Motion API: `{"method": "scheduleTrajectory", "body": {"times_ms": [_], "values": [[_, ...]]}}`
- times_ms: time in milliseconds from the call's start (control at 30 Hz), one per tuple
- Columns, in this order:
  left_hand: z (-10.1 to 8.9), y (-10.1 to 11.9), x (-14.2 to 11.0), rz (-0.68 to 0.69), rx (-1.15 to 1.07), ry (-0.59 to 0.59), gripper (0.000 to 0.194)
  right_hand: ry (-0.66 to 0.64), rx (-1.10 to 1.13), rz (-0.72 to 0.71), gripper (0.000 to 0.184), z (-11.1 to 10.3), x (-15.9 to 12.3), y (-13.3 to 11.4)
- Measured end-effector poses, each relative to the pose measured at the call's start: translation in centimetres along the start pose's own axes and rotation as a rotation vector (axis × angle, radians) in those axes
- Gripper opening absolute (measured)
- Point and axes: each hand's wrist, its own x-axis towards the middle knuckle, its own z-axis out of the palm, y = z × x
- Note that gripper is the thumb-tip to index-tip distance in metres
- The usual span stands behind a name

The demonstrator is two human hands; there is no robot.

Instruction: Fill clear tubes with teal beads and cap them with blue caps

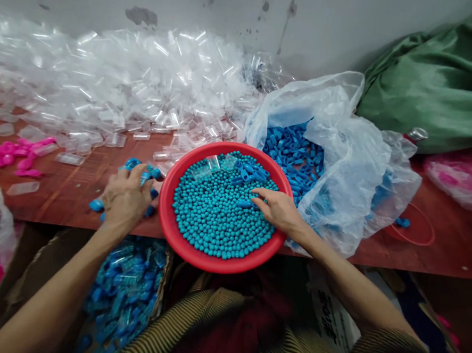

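Observation:
A red basin full of small turquoise balls sits at the table's front edge. Over the balls, my right hand pinches a small elongated blue plastic piece. More such blue pieces lie on the balls towards the back of the basin, beside a few clear plastic tubes. Left of the basin, my left hand reaches down over a small group of round blue caps. Its fingers are bent and apart, touching the caps; the thumb side is partly hidden.
Clear tubes are heaped along the wall. A plastic bag of blue pieces stands right of the basin, near a green sack. Pink pieces lie at left. Below the edge, a box holds filled blue-capped tubes.

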Motion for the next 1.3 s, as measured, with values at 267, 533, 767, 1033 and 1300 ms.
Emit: {"method": "scheduleTrajectory", "body": {"times_ms": [267,533,767,1033,1300], "values": [[2.6,7.1,3.4,0.346,0.026,-0.185,0.039,-0.038,-0.058,-0.014,0.030,0.7,0.8,0.2],[5.1,8.1,4.2,0.499,-0.143,-0.385,0.038,-0.115,-0.037,-0.064,0.029,1.3,0.8,0.6],[5.7,7.3,3.9,0.423,-0.581,-0.565,0.035,-0.125,0.033,-0.073,0.030,0.9,0.9,0.7],[3.9,9.4,1.8,0.377,-0.849,-0.774,0.024,-0.094,0.163,-0.123,0.033,1.7,1.5,-1.0],[2.0,11.6,0.8,0.222,-0.950,-0.420,0.038,-0.114,0.785,0.086,0.006,2.0,3.2,-2.4]]}}
